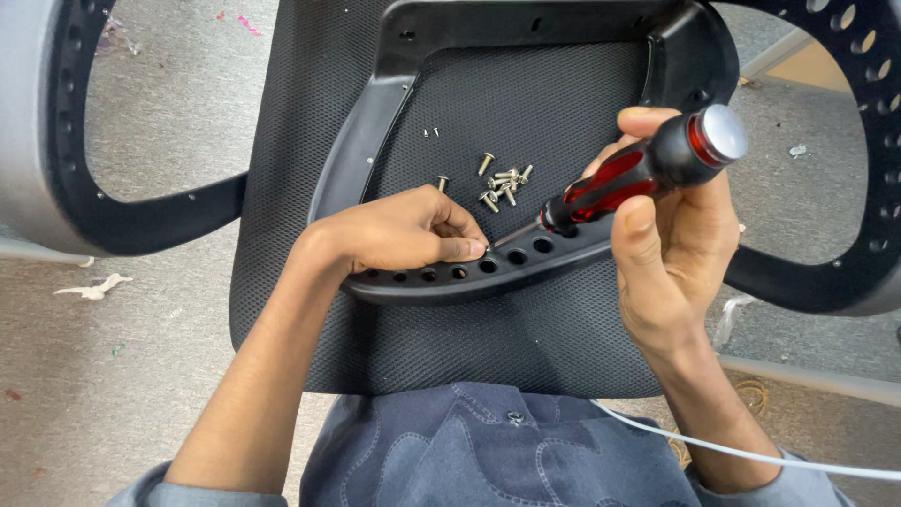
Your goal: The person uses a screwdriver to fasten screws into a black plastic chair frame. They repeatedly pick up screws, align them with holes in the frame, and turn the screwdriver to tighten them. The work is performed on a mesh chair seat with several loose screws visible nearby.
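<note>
A black mesh chair seat lies across my lap with a black plastic frame on top of it. My left hand pinches a small screw at one of the holes in the frame's lower bar. My right hand grips a red and black screwdriver with a silver cap. Its thin tip points down-left and meets the fingertips of my left hand at the hole. Several loose silver screws lie on the mesh just above.
Curved black and grey armrest parts with rows of holes arc at the left and right. A white cable runs across my right forearm. Grey floor with scraps of white paper lies around.
</note>
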